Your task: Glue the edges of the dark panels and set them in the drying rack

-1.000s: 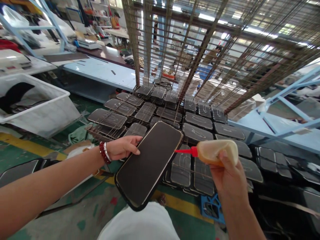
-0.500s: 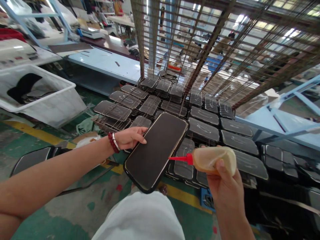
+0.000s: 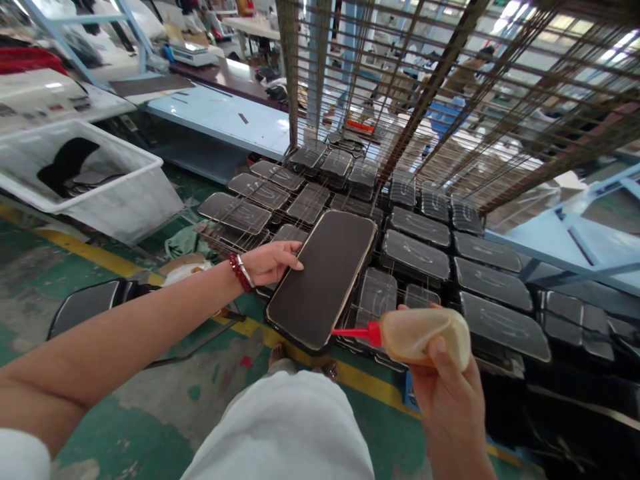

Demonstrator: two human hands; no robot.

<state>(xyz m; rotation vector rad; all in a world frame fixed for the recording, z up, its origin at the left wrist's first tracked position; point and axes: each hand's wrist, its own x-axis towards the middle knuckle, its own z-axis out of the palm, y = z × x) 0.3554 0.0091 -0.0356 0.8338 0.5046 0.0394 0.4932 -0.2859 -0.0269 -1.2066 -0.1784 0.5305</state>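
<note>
My left hand (image 3: 275, 262) is closed on the left edge of a black rounded rectangular panel (image 3: 323, 280), thumb on top and fingers partly hidden beneath. The panel is tilted and has a thin pale line of glue along its rim. In my right hand (image 3: 447, 373) is a squeezed, yellowish glue bottle (image 3: 425, 333) with a red nozzle (image 3: 356, 332). The nozzle's tip is at the panel's lower right edge, near the corner. Beyond the panel, similar black panels (image 3: 417, 253) with glue lines lie on a wire rack.
The wire rack's raised grid shelves (image 3: 415, 87) slope up overhead. A white bin (image 3: 100, 180) with black pieces stands at left, in front of a light blue bench (image 3: 220, 120). More black panels (image 3: 87, 307) lie low at left. Another person (image 3: 467, 70) is far off behind the grid.
The nozzle tip has moved down along the panel's right edge to near its lower corner. The panel has turned slightly, and the view has shifted a little left.
</note>
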